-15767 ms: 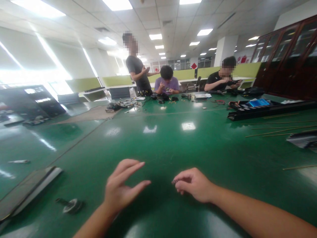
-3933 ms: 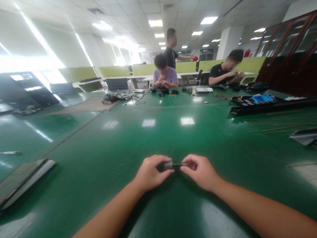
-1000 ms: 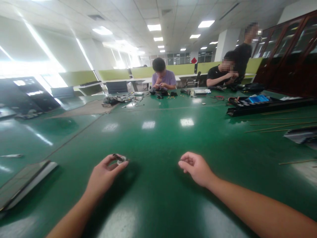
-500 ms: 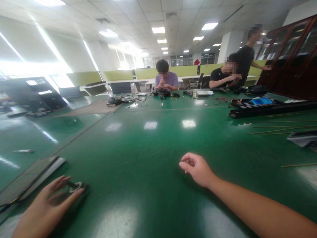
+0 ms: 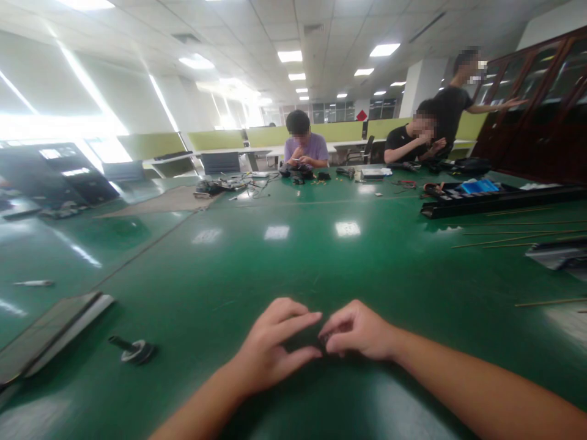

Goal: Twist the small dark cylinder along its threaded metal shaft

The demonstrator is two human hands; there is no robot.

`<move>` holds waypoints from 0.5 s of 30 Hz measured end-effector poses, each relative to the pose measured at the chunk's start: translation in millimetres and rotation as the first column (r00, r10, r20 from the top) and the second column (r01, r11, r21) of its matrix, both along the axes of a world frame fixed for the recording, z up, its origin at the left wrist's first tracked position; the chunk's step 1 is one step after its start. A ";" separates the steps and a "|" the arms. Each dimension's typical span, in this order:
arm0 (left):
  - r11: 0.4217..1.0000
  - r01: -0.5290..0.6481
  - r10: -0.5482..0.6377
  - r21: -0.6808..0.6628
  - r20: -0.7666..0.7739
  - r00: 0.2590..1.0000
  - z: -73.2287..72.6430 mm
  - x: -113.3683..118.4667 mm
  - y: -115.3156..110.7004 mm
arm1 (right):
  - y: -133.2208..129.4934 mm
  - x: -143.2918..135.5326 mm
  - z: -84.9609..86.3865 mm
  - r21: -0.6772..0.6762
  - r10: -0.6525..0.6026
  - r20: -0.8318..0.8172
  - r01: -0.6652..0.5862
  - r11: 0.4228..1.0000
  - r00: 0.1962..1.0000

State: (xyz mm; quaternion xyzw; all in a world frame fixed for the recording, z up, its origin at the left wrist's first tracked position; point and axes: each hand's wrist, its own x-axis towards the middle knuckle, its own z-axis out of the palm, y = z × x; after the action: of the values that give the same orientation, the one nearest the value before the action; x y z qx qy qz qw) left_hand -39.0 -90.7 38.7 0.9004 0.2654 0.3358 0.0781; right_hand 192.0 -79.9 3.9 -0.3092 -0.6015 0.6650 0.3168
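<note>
Near the front middle of the green table (image 5: 220, 269), my left hand (image 5: 279, 342) has its thumb and fingers apart, with nothing between them. Its fingertips point at my right hand (image 5: 360, 333), a small gap away. The fingers of my right hand are curled in a pinch around a small dark thing that is too hidden to name. A dark round part with a pale ring and a short stem (image 5: 136, 352) lies on the table at the left, away from both hands.
A flat grey panel (image 5: 50, 330) lies at the left edge. Cables and small parts (image 5: 229, 183) are spread across the far side. A black rail with a blue item (image 5: 479, 186) and thin rods (image 5: 518, 238) lie at the right. Beyond are two seated people and one standing person.
My left hand has let go of the dark round part and moved right, beside my right hand. My right hand has shifted slightly down. The standing person's arm has risen toward the cabinet.
</note>
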 end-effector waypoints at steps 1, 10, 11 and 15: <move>0.997 0.045 -0.044 -0.057 0.024 0.999 -2.3 11.7 2.2 | 0.2 0.8 1.5 0.011 0.016 0.002 -0.016 1.000 1.000; 0.955 0.055 0.010 -0.291 0.218 0.976 -7.3 28.9 5.5 | 6.7 -1.5 -6.5 -0.080 -0.003 -0.056 -0.001 0.997 0.998; 0.955 0.024 0.043 -0.295 0.220 0.974 -5.0 22.2 5.8 | 7.8 -1.7 -8.4 -0.094 -0.006 -0.066 0.000 0.996 0.998; 0.893 -0.375 0.432 -0.249 0.236 0.871 10.8 -27.6 3.9 | 11.3 -0.4 -10.8 -0.095 0.020 -0.045 -0.025 0.995 0.999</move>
State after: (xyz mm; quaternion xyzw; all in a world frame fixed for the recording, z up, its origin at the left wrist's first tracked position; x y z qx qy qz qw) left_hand -66.6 -86.8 49.6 0.7547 0.4659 0.4429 0.1313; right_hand 191.6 -68.6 -6.9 -0.3026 -0.5652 0.7033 0.3072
